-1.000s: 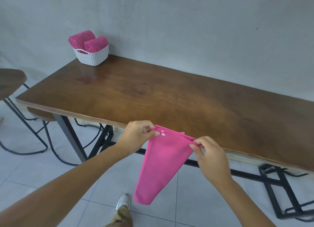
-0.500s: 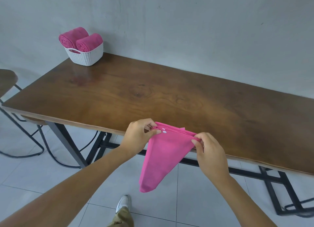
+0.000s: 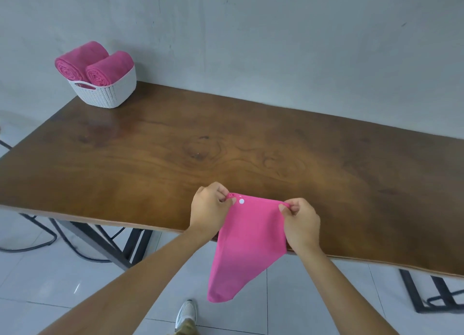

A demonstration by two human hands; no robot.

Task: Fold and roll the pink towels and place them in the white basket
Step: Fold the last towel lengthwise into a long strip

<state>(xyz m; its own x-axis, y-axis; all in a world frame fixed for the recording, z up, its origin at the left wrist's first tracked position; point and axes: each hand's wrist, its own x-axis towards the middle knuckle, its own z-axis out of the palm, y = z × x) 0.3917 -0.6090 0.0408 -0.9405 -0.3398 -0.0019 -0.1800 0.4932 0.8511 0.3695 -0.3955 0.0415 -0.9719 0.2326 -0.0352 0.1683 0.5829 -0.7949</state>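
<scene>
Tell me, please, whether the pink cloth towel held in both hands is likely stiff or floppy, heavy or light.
Likely floppy: the pink cloth towel hangs limp below the left hand and right hand pinching its top edge. Probably light, since two fingertip pinches carry it. Released on one side, it would likely swing and droop.

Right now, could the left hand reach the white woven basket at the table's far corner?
Probably not at once: the left hand pinches the hanging pink towel, and the white woven basket looks far off, though only bare brown wooden table lies between.
</scene>
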